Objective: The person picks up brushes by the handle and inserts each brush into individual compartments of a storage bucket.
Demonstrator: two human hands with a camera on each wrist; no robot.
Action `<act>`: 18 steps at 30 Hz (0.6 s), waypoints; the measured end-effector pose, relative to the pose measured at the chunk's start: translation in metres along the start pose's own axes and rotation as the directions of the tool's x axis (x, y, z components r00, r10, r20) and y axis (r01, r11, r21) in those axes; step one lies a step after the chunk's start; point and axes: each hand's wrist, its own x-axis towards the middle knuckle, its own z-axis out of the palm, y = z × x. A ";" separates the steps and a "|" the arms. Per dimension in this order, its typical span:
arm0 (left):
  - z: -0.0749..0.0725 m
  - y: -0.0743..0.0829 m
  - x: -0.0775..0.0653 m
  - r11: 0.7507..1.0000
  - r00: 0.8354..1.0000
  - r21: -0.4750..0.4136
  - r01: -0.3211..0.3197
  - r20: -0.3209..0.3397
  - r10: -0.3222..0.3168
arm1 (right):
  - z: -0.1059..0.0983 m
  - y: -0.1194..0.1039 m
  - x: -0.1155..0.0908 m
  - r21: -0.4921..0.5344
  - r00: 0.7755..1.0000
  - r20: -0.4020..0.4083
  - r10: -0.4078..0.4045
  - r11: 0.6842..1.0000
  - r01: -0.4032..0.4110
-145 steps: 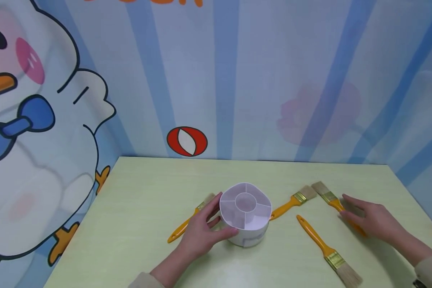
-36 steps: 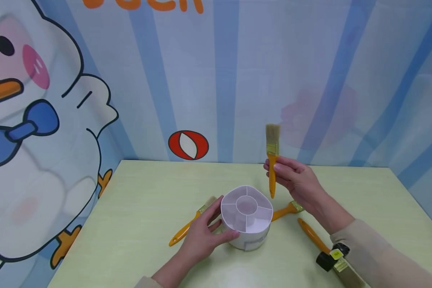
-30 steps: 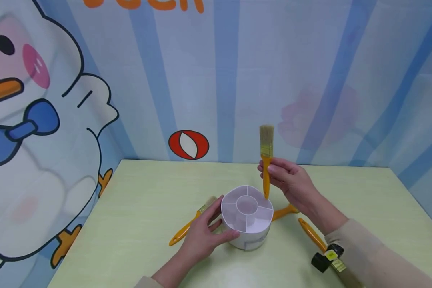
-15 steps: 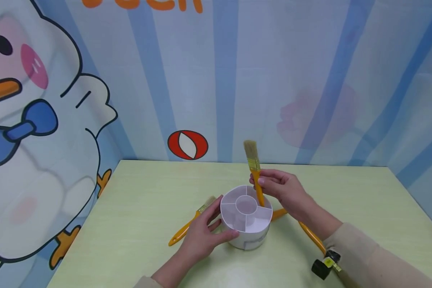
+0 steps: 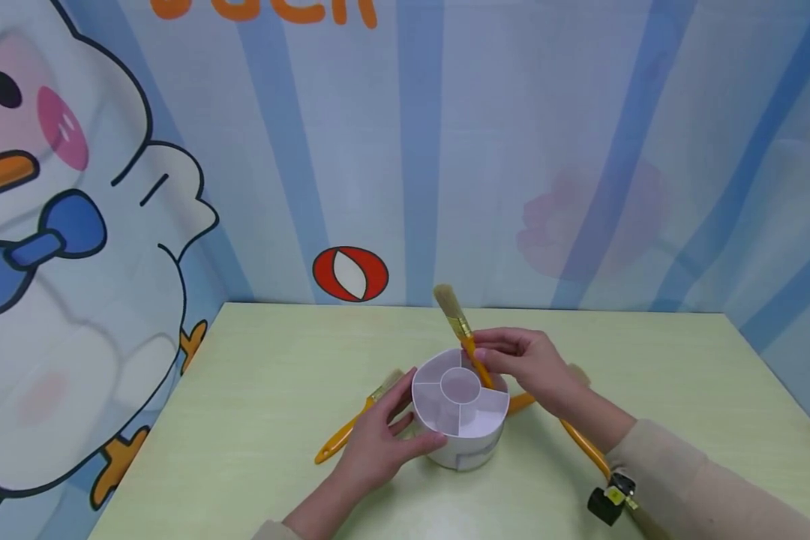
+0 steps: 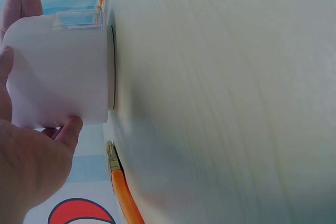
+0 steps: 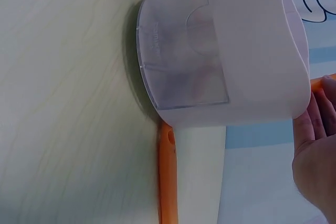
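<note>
A white round desk organizer [image 5: 471,451] with several compartments around a central one stands upright on the table. My left hand [image 5: 376,442] grips its left side, thumb in front and fingers behind. My right hand [image 5: 523,364] pinches the orange handle of a paintbrush [image 5: 454,313], bristles up and leaning left. The handle's lower end is inside the organizer's back right compartment. In the right wrist view the organizer [image 7: 252,51] shows a clear drawer on its side, and the right hand [image 7: 317,145] is at its rim.
One paintbrush [image 5: 343,439] lies left of the organizer, partly behind the left hand. Another paintbrush [image 5: 521,403] lies to the right, partly under the right hand. A third paintbrush [image 5: 586,448] is partly covered by the right sleeve and black wrist camera [image 5: 606,505]. A printed backdrop stands behind the table.
My right hand has picked up a paintbrush from the table's right side, carried it left, and lowered its handle into the organizer, where it now tilts left. The left hand stays on the organizer.
</note>
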 end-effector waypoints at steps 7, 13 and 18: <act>-0.001 0.000 -0.001 1.000 1.000 -0.006 -0.009 0.001 0.009 | 0.002 0.000 0.000 -0.061 0.998 0.025 -0.063 0.996 0.065; 0.000 0.000 -0.001 1.000 1.000 -0.018 -0.008 0.000 0.008 | 0.003 0.001 0.001 -0.146 0.993 0.031 -0.116 0.982 0.119; 0.000 0.000 -0.001 1.000 1.000 -0.024 -0.012 0.000 0.012 | 0.006 0.001 0.001 -0.217 0.978 0.045 -0.202 0.954 0.207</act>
